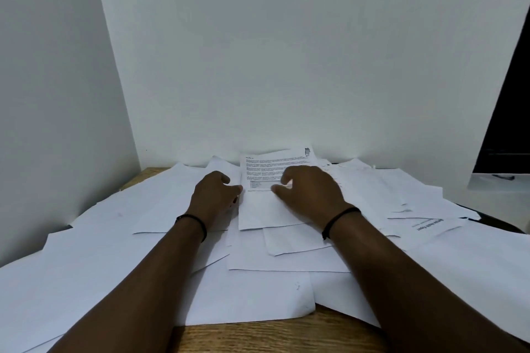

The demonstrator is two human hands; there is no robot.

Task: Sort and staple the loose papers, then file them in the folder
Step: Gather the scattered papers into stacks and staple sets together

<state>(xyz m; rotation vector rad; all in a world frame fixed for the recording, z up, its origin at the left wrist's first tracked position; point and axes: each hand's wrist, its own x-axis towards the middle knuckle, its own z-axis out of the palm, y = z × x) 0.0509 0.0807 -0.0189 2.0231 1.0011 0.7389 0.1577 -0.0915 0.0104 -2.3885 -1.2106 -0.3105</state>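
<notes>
Several loose white papers cover the wooden table, most lying blank side up. A printed sheet with text and a small table lies face up at the back centre. My left hand rests at that sheet's left edge, fingers loosely curled, thumb touching the edge. My right hand lies on the sheet's right half with relaxed fingers pressing down. Both wrists wear a thin black band. Neither a stapler nor a folder shows in view.
Bare wood of the table shows at the front edge and at the back left corner. White walls close the back and left. A dark panel stands at the right. A sheet with a printed heading lies at right.
</notes>
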